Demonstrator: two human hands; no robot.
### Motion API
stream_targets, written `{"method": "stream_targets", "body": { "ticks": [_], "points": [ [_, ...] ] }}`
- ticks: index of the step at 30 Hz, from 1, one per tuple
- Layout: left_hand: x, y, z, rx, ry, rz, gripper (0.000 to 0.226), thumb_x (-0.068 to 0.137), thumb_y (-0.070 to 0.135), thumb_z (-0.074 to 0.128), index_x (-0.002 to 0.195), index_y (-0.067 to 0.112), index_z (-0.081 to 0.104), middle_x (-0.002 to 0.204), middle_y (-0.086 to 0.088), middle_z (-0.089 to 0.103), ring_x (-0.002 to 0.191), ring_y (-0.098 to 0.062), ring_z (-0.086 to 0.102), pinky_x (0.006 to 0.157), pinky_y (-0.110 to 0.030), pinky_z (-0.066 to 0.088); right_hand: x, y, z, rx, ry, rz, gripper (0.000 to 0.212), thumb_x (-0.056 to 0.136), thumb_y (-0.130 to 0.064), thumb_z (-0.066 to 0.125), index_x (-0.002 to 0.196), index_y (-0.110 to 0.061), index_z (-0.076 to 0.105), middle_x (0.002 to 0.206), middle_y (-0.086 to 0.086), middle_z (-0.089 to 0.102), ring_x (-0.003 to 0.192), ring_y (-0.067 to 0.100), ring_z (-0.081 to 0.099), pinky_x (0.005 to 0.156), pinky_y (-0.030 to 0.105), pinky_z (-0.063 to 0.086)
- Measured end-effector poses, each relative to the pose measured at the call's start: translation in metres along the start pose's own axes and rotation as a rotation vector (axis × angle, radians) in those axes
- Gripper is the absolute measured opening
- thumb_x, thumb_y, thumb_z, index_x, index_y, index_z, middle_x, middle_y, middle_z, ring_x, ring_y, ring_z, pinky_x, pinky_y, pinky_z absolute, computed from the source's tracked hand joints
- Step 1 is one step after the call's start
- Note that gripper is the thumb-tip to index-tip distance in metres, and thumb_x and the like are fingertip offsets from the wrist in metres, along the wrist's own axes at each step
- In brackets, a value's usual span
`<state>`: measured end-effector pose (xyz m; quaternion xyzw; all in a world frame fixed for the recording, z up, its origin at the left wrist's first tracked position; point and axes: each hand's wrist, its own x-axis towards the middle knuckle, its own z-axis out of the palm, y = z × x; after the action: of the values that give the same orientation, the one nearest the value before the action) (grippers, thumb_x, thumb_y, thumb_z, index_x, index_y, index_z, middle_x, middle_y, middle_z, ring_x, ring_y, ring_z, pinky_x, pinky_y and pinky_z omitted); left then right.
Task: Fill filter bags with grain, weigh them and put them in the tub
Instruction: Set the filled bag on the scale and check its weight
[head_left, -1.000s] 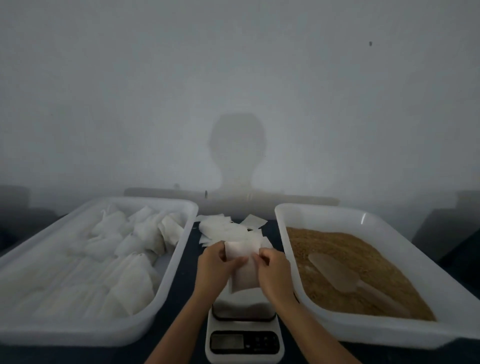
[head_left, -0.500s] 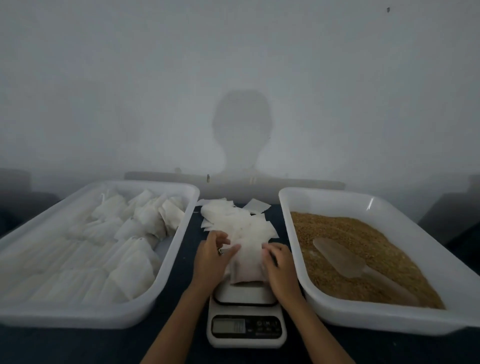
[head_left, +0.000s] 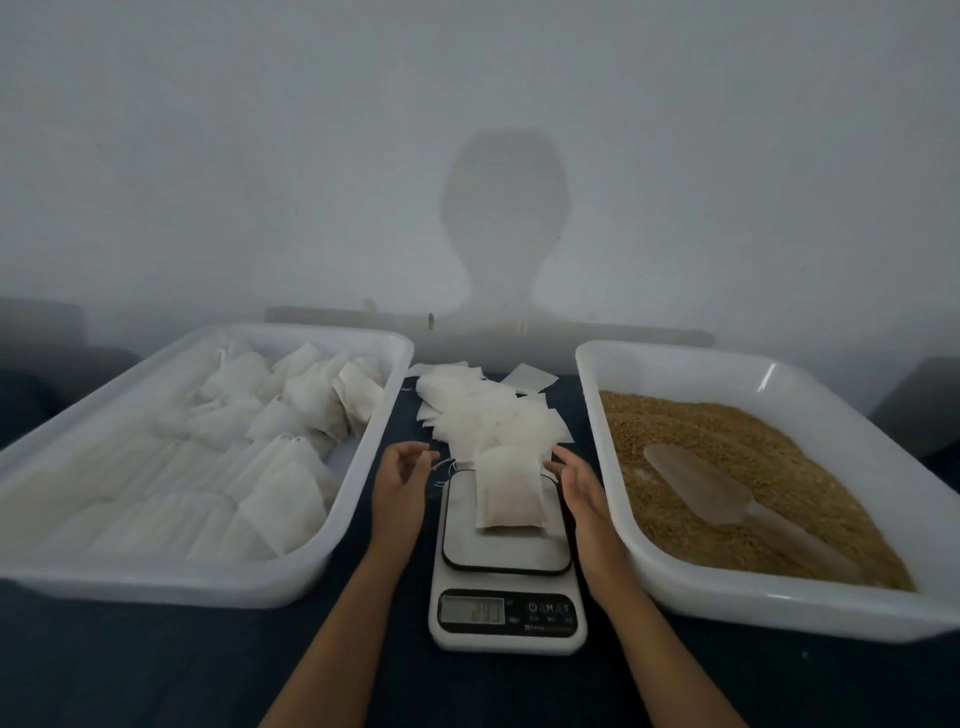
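I see the filled filter bag (head_left: 511, 493) lying on the scale (head_left: 506, 561), between my left hand (head_left: 402, 478) and right hand (head_left: 579, 486), both released and off it. It looks soft, light and slumpy; I'd pinch its top edge, then carry it to the tub (head_left: 208, 577) beyond my left hand.

Scale (head_left: 506, 597) display digits unreadable

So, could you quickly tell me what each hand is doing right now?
Left hand: open, holding nothing.
Right hand: open, holding nothing, beside the filled bag on the scale.
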<state>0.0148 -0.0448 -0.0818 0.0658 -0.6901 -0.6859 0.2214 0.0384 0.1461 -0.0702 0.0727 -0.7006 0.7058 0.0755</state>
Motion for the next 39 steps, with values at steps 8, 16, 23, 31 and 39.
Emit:
{"method": "stream_targets", "body": {
  "ticks": [8, 16, 23, 31, 39],
  "points": [
    [0.001, -0.004, -0.001, -0.043, 0.006, -0.008, 0.016, 0.091, -0.001, 0.052, 0.092, 0.014, 0.058, 0.091, 0.002, 0.066, 0.087, -0.002, 0.061, 0.071, -0.004, 0.045, 0.002, 0.011, -0.002, -0.053, -0.039, -0.06, 0.033, 0.099, -0.019, 0.038, 0.13, -0.014, 0.05, 0.127, 0.002, 0.056, 0.121, 0.006, 0.05, 0.092, 0.003, 0.037],
    [0.001, -0.002, 0.007, 0.015, -0.127, 0.025, 0.016, 0.091, 0.002, 0.054, 0.093, 0.017, 0.058, 0.093, 0.002, 0.066, 0.091, -0.01, 0.061, 0.079, -0.018, 0.045, 0.002, 0.009, -0.002, -0.076, -0.073, -0.109, 0.031, 0.1, -0.014, 0.037, 0.126, -0.016, 0.054, 0.13, -0.002, 0.056, 0.123, 0.005, 0.049, 0.099, 0.01, 0.038],
    [0.011, 0.018, 0.023, 0.296, -0.431, 0.123, 0.019, 0.097, 0.016, 0.049, 0.113, 0.017, 0.059, 0.107, 0.009, 0.061, 0.101, -0.002, 0.055, 0.081, -0.007, 0.042, 0.004, 0.005, -0.001, -0.12, -0.107, -0.106, 0.032, 0.099, -0.019, 0.035, 0.118, -0.018, 0.061, 0.123, -0.01, 0.059, 0.117, -0.005, 0.05, 0.098, 0.012, 0.037],
    [0.013, 0.049, 0.041, 0.478, -0.559, 0.022, 0.014, 0.087, 0.03, 0.062, 0.081, 0.021, 0.053, 0.077, 0.006, 0.053, 0.072, -0.007, 0.049, 0.066, -0.017, 0.039, 0.001, 0.005, -0.001, -0.161, -0.079, -0.115, 0.035, 0.096, -0.03, 0.034, 0.109, -0.028, 0.066, 0.118, -0.016, 0.061, 0.114, -0.007, 0.051, 0.098, 0.013, 0.038],
    [0.007, 0.081, 0.027, 0.666, -0.586, 0.121, 0.028, 0.087, 0.031, 0.062, 0.065, 0.028, 0.045, 0.066, 0.01, 0.047, 0.062, -0.003, 0.041, 0.059, -0.018, 0.031, -0.007, -0.018, 0.008, -0.16, -0.052, -0.204, 0.035, 0.098, -0.007, 0.039, 0.106, -0.028, 0.067, 0.118, -0.009, 0.061, 0.115, -0.002, 0.052, 0.102, 0.018, 0.037]
  ]
}}
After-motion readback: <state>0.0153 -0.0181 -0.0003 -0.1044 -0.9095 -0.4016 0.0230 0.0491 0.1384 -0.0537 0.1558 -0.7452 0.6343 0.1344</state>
